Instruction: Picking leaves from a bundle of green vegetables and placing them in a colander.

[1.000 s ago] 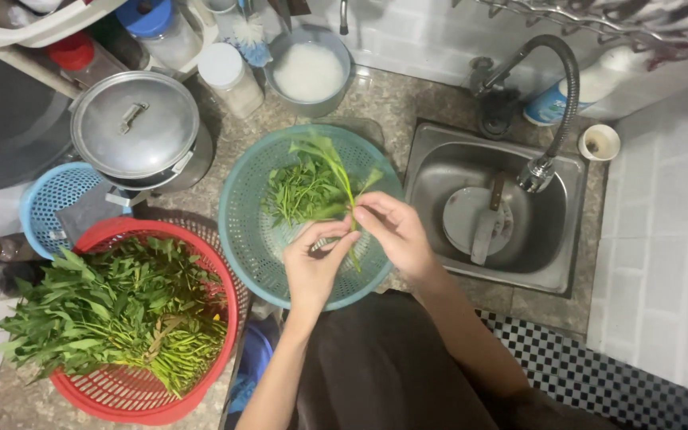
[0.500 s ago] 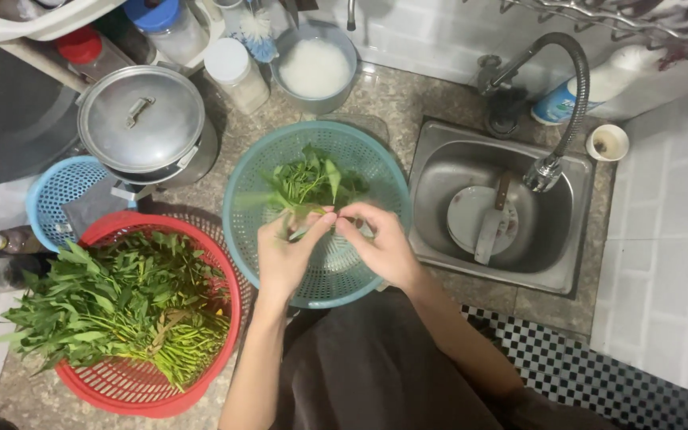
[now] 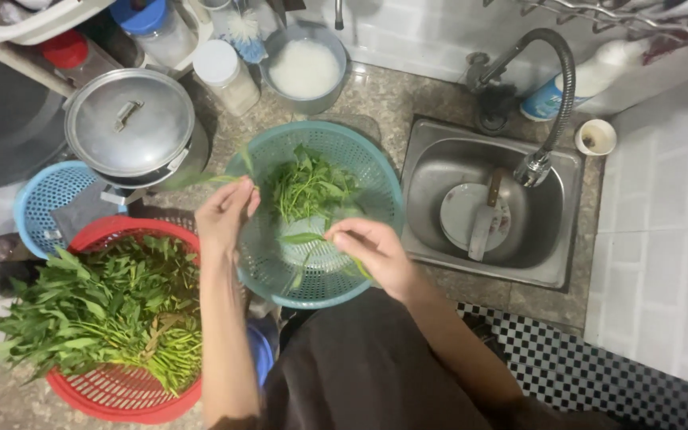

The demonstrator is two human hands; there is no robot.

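Speckled stone counter (image 3: 408, 99), steel sink (image 3: 439, 159), white tiled wall (image 3: 431, 36), seemingly checkered floor (image 3: 599, 366).

Teal basket (image 3: 376, 171), red basket (image 3: 113, 394), green leaves (image 3: 308, 187), checkered floor (image 3: 599, 358).

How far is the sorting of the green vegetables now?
Done: a small pile of picked greens lies in the teal basket. In hand: the right hand pinches a leaf over it; the left hand holds a stem. Left: a large heap of greens fills the red basket.
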